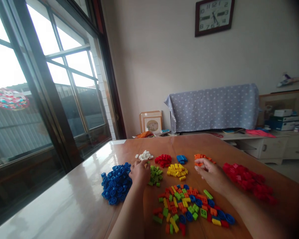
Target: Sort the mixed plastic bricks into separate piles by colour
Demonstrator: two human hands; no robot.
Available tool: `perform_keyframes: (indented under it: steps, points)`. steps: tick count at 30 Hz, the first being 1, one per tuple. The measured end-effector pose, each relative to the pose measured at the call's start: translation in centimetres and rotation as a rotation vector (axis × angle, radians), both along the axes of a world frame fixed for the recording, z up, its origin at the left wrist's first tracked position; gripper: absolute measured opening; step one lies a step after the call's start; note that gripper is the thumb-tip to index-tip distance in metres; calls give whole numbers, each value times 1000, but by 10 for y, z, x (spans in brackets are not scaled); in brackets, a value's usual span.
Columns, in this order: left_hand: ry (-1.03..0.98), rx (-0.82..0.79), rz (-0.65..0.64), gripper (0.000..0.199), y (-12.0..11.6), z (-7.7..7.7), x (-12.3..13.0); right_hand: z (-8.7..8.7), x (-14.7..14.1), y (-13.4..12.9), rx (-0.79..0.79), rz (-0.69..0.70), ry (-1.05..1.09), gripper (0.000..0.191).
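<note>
Building bricks (186, 200) seem mid-sort; left hand (140, 170) and right hand (209, 171) apart, grips unclear; next calls for colour-matched placing

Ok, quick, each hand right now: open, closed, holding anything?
Left hand: curled beside the green bricks; whether it holds one can't be told.
Right hand: partly curled by the orange bricks; grip can't be told.
</note>
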State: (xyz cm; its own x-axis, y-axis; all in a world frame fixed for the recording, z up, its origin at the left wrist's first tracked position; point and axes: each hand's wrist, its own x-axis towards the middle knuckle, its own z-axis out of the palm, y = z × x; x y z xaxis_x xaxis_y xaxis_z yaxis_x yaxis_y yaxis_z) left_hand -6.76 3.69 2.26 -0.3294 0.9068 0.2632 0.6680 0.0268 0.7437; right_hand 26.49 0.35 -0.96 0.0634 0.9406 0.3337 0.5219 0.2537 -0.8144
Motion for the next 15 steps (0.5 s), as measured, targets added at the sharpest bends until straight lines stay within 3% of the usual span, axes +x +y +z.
perform_keyframes:
  steps: [3,6,12,15]
  points:
    - [199,-131,5,30,3,-6,5,-4,3,4,29,-35,2,39]
    - [274,-194,-1,35,6,-11,8,-5,3,5,39,-48,2,39]
    - [266,-176,-44,36,11,-13,3,2,2,1,19,-48,9,39]
    - [133,-117,-42,32,14,-14,0,5,1,-1,14,-51,13,38]
